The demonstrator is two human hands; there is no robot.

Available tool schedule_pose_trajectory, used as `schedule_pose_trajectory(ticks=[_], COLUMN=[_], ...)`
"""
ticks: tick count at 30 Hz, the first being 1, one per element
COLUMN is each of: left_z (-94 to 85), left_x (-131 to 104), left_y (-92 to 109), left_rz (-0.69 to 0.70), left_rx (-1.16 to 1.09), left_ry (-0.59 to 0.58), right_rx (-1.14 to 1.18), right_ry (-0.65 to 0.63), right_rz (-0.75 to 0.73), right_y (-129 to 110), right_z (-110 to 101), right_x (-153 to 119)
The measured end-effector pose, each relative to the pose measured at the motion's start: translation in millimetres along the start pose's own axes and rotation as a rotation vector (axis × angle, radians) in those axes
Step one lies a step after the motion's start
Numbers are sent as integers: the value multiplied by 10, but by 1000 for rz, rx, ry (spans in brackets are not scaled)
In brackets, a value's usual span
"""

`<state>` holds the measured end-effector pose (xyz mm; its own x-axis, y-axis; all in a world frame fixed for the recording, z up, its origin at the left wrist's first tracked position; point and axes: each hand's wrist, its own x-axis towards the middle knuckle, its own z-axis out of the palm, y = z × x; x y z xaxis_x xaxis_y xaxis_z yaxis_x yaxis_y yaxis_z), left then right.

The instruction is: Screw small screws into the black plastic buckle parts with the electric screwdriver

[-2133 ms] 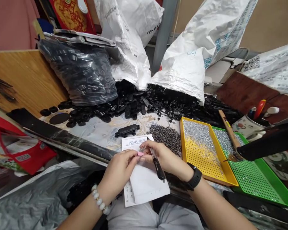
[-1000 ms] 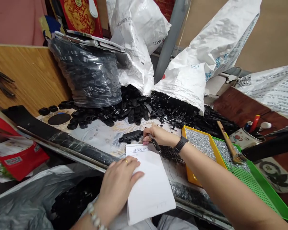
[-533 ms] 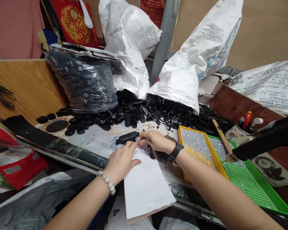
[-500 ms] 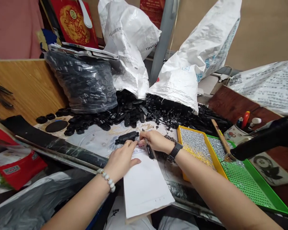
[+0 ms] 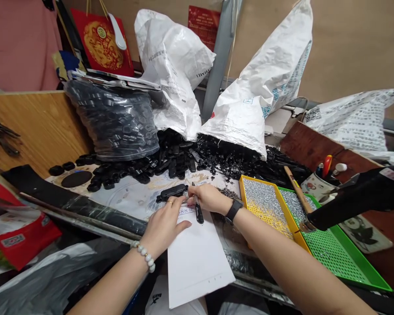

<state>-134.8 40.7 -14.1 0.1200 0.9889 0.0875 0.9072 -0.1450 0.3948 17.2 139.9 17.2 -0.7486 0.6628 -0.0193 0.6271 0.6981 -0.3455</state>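
Observation:
My left hand [image 5: 162, 225] lies on a white paper pad [image 5: 197, 267], its thumb apart from the other fingers. The ringed finger is close to a black plastic part [image 5: 173, 191] just beyond the pad; I cannot tell whether they touch. My right hand [image 5: 210, 199] is closed at the pad's far edge, with a black pen [image 5: 198, 213] between its fingers, its thick end toward me. Blue writing including "88" shows near the top of the page. The right fingertips are partly hidden, close to the left fingers.
Black plastic parts [image 5: 180, 157] are heaped behind, below two white sacks [image 5: 239, 118] and a full clear bag [image 5: 118, 122]. To the right are a yellow tray [image 5: 241, 188] and a green tray [image 5: 377, 280] with small silvery pieces, and a black tool [image 5: 357, 197] reaching over them.
The whole view has shifted slightly. Both hands stay at the pad's far end, and the pen in my right hand stands a little more upright.

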Motion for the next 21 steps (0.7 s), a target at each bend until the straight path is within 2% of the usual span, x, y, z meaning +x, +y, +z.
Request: schedule_pose_trajectory(ticks=[4,6,11,17,19,21], left_z=[-10,-11,-113,-357,-374,-348], left_x=[34,67,121,78,60,25], left_y=[5,3,32,231,269,254], left_rz=[0,-11,-64,-78,-83,-93], left_rx=[23,41,83,89,79,19], left_ry=[-8,-4,37,113,138,231], right_rx=[70,88,121,245,276,297], right_ry=[-132,-158,-72,-41,-27,10], right_rz=[-2,-2,9,-3,-1,10], right_y=[100,103,-12,-79,-101,-137], right_z=[-46,-73,-145,-284,-325,-362], right_x=[138,157,-8,-213,-247,-285])
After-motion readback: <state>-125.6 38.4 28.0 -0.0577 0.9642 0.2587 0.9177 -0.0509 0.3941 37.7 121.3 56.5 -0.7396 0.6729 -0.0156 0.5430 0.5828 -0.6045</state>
